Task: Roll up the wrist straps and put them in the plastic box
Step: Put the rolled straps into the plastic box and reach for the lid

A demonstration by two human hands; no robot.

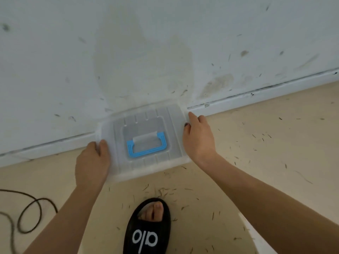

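Note:
A translucent plastic box (172, 129) with its lid on stands on the floor against the white wall. A blue handle (146, 151) lies flat in the lid's recess. My left hand (92, 163) holds the box's left edge, thumb on top of the lid and fingers curled over the side. My right hand (199, 138) rests against the box's right edge with fingers nearly straight and the thumb touching the lid's rim. No wrist straps are in view.
The beige floor (256, 153) is strewn with small dark fibres. A foot in a black slipper (148, 230) stands just in front of the box. A dark cable (27, 213) loops at the lower left. A white baseboard (256, 94) runs along the stained wall.

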